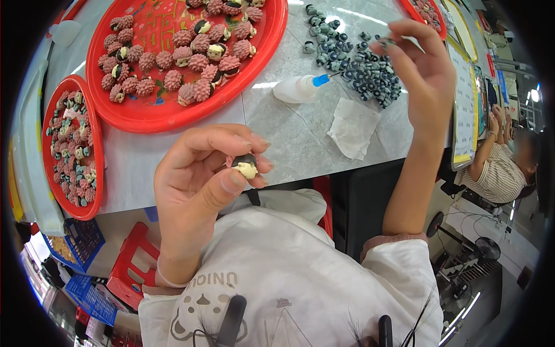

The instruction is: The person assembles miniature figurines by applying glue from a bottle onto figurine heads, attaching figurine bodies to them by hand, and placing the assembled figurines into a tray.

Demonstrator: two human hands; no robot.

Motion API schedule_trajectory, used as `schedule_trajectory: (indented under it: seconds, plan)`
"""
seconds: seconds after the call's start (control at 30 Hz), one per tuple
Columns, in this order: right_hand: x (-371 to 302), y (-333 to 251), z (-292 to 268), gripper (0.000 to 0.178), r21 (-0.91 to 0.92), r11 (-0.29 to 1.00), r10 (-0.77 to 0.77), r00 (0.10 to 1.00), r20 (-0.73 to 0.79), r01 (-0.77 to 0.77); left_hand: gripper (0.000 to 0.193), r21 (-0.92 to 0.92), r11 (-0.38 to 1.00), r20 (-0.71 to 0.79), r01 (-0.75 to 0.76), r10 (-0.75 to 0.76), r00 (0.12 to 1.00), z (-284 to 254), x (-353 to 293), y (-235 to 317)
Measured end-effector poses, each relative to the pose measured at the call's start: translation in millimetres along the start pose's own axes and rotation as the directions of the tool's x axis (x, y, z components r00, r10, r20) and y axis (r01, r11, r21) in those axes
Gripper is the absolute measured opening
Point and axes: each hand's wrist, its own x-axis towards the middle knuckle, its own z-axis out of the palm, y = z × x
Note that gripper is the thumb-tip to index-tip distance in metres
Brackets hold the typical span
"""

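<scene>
Between the thumb and fingers of my left hand (199,173) is a small figurine (247,168) with a cream face, a dark top and a bit of pink behind. My right hand (425,63) is raised over the far right of the table, its thumb and forefinger pinched on a small grey-green piece (386,41). Below that hand lies a heap of similar grey-green and dark pieces (373,75). A white squeeze bottle (293,91) with a blue needle tip lies on its side left of the heap. A crumpled white tissue (354,128) is nearer me.
A big red tray (167,122) holds many pink ridged figurines. Left of it, a smaller red tray (89,208) carries pink and grey-green ones. Another red tray (414,16) stands far right. A red stool (124,277) and blue baskets (89,298) are below the table; another person (494,168) sits right.
</scene>
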Motion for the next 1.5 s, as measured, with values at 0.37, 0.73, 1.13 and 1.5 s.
schedule_trajectory:
  seconds: [0.37,0.73,1.13,1.5]
  plan:
    - [-56.3,-20.4,9.7,0.022,0.583,0.747,0.154,0.937,0.315,-0.319,0.031,0.062,0.997,0.061,0.050,-0.054,0.997,16.5,3.7,-4.7]
    - [-69.5,-42.4,40.4,0.024,0.509,0.855,0.003,0.981,0.193,-0.102,0.042,0.055,0.994,0.027,0.096,-0.098,0.995,20.4,-1.6,-8.9]
    - [-62.8,-38.0,57.1,0.029,0.171,0.862,-0.502,0.849,0.166,0.477,0.047,0.096,0.995,0.060,-0.005,-0.001,0.998,5.3,-1.9,-15.3]
    - [-65.4,-50.0,67.9,0.028,-0.011,0.846,-0.515,0.822,0.245,0.533,0.042,0.063,0.998,-0.023,0.005,-0.004,1.000,10.8,-2.2,5.9]
